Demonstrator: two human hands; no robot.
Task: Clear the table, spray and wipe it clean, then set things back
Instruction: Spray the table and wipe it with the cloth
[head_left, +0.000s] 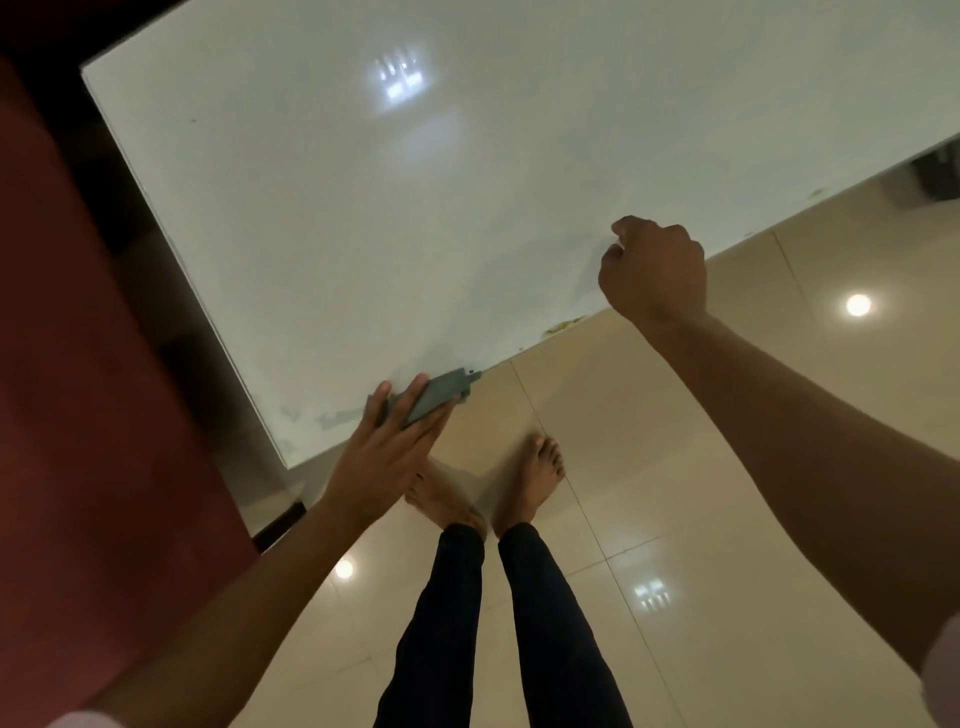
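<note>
Head view shows your white table (363, 218) already cleared, with damp smears near its front edge, so you look partway through wiping; setting things back remains. Your left hand (387, 447) presses a grey cloth (434, 397) at that edge, fingers straight. Your right hand (652, 267) hovers clenched, apparently empty.

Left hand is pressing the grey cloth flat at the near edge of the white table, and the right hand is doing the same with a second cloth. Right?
Not quite. In the head view the right hand is a curled fist over the white table edge, with no second cloth visible. The left hand does press the grey cloth there.
</note>
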